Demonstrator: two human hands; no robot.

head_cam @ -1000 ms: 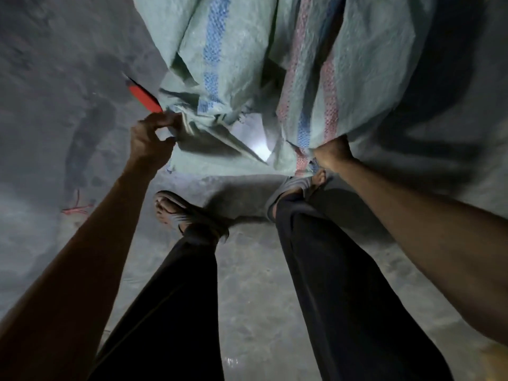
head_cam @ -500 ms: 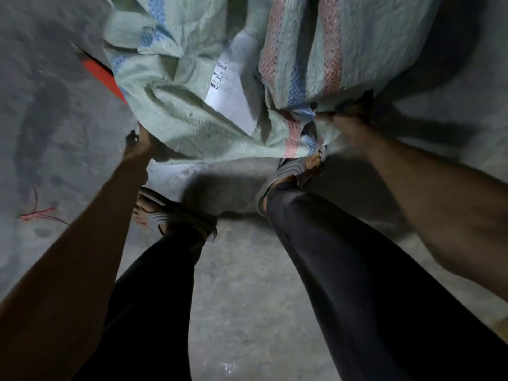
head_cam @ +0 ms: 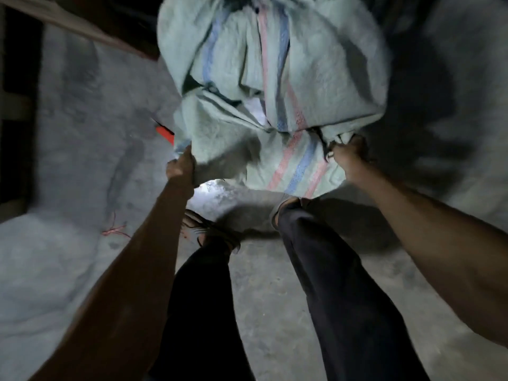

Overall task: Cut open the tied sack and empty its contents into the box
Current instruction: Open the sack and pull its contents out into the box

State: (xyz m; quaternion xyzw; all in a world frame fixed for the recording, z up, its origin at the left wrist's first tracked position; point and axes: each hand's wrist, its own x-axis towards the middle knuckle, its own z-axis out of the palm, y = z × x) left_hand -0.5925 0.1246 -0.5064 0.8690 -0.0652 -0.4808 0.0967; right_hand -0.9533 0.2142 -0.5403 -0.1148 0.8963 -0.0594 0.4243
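- Our left hand [head_cam: 180, 167] grips the sack [head_cam: 275, 86] by its lower left edge.
- Our right hand [head_cam: 347, 154] clutches the bunched lower right corner.
- An orange object [head_cam: 165, 134] peeks out behind the sack.

A dim storeroom or shed: bare concrete floor [head_cam: 264, 312], rough timber frame [head_cam: 82, 26].

Single head-worn wide-angle view, aimed steeply down and forward from standing height. Close over both forearms, reaching up-frame to the left hand [head_cam: 180, 165] and right hand [head_cam: 349, 151] at mid-frame. Legs and sandalled feet directly below, concrete floor [head_cam: 264, 292] filling the lower frame, edges bowed by the lens. No second view to overlap.
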